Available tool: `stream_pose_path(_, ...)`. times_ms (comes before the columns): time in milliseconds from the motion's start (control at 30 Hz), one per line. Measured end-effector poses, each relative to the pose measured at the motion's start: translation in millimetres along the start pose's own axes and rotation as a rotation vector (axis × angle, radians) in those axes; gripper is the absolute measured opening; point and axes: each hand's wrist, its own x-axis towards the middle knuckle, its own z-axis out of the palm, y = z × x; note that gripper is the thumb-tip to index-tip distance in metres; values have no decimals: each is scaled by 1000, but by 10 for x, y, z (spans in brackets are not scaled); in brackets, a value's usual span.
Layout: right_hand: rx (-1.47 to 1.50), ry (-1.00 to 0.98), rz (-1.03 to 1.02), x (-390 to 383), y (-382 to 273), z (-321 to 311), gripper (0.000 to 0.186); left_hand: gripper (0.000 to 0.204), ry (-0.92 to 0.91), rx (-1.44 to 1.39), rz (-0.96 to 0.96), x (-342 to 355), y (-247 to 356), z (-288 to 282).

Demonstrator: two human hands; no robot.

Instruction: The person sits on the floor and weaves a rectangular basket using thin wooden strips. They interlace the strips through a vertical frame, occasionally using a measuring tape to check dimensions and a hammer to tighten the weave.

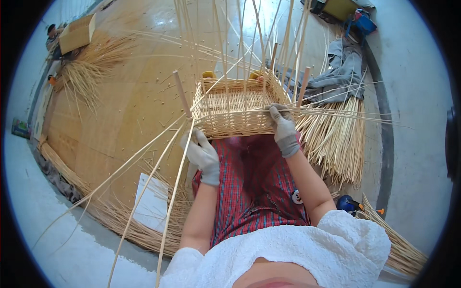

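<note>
While your left hand (202, 156) is gripping the near-left corner of the basket (235, 124) just beyond your lap (252, 182), your right hand (284, 129) is pinching strands (317, 111) at the near rim, seemingly weaving, the next move probably calling for pulling them snug.

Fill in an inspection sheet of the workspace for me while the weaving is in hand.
Surface: tan floor board, strewn with small offcuts.
Job's things: shallow wicker basket above the lap, thin stakes rising from it; wooden posts at its corners; long loose rods trailing left.
Clutter: rod bundle at right, grey cloth over its upper end; white sheet at left.
Hands: both gloved; left hand at the basket's near left corner, exact grip unclear; right hand gripping the near wall toward the right end.
Cables: nothing seen.
Surroundings: another person at upper left, partly hidden by a tan box.
</note>
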Motion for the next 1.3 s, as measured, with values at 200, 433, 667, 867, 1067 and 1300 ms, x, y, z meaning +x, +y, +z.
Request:
stream_pose_path(200, -95, 9, -57, -64, 76, 252, 12, 22, -712, -278, -239, 457, 525, 487)
stream_pose_path(433, -890, -314, -737, 498, -694, 1459, 69, 31, -741, -263, -364, 530, 214, 731)
stream_pose_path(667, -174, -152, -131, -21, -313, -262, 28, 20, -497, -455, -281, 320, 459, 616)
stream_pose_path(867, -171, 187, -123, -105, -534, -351, 20, 29, -938, -133, -200, 146, 1073, 920)
stream_pose_path(1067, -977, -153, -1081, 774, -1159, 590, 37, 44, -851, 196, -91, 13, 975, 1449)
stream_pose_path(1300, -517, 115, -319, -228, -534, -537, 17, 38, -786, -218, -67, 73, 647, 1430)
